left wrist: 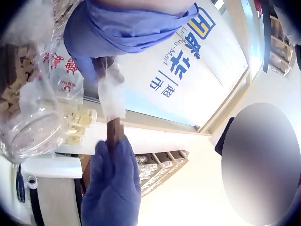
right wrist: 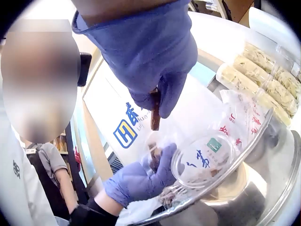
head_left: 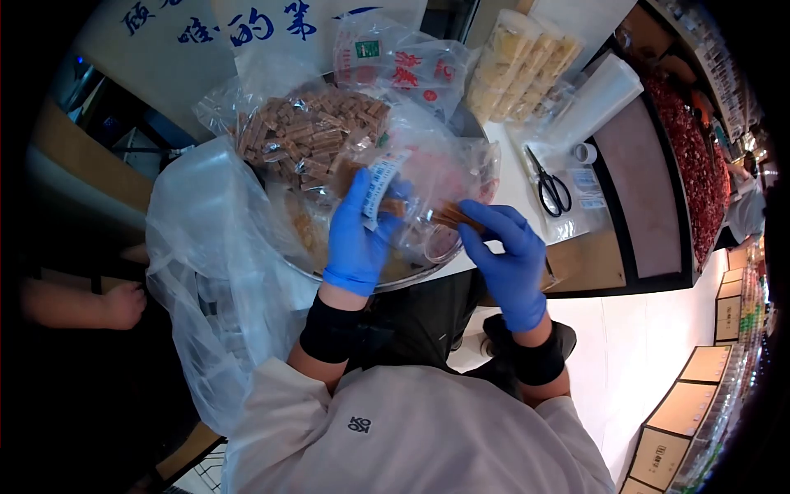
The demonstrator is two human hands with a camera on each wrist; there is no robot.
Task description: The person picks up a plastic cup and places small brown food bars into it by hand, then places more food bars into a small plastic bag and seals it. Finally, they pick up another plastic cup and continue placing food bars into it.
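Note:
My left hand [head_left: 355, 239], in a blue glove, holds a small clear plastic bag with a white strip printed in blue [head_left: 380, 188]. Brown pieces show at that hand in the head view. My right hand [head_left: 510, 255], gloved too, pinches brown sticks [head_left: 455, 216] between thumb and fingers. In the left wrist view the stick's tip [left wrist: 114, 128] is right at the end of the translucent bag [left wrist: 112, 96]. The right wrist view shows the pinched stick [right wrist: 155, 113] pointing down toward the left hand [right wrist: 138, 181]. Behind the hands lies a large clear bag of brown pieces [head_left: 317, 128].
A round metal tray [head_left: 395, 286] is under the bags. Clear packs of pale food [head_left: 518, 70], a plastic roll [head_left: 597, 99], black scissors [head_left: 551, 185] and a tape roll [head_left: 585, 153] lie on the right. A clear round container [right wrist: 204, 160] stands near the left hand. Another person's hand [head_left: 123, 306] is at left.

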